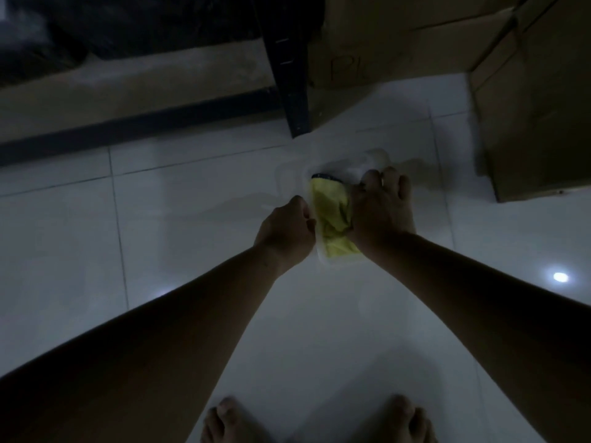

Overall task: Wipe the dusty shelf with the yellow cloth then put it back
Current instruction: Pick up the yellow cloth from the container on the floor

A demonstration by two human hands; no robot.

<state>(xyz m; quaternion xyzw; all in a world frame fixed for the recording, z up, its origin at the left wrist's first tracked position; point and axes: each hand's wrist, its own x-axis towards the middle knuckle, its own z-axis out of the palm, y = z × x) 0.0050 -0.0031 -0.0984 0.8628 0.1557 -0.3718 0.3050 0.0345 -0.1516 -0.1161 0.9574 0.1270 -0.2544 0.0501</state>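
One wide head-worn view looks steeply down at the floor [80, 251], bare feet [230, 422] nearest, shelf [160, 79] far.

The room is dim. The floor [192, 238] under and around the left hand [284, 228] and the right hand [380, 209] is glossy white tile with thin dark grout lines. A small bright spot of light [560, 277] reflects off the tile to the right of the right hand, nearer the person. A fainter gleam [163, 292] lies to the left of the left hand. Beyond the hands and to the left runs a low brown shelf [160, 87] with a black front edge, and a dark shapeless bulk [96, 24] sits on it. A black metal post [284, 68] stands on the floor straight beyond the hands. Behind the post sits a cardboard box [399, 43]. A second box [537, 107] stands beyond and to the right of the right hand.
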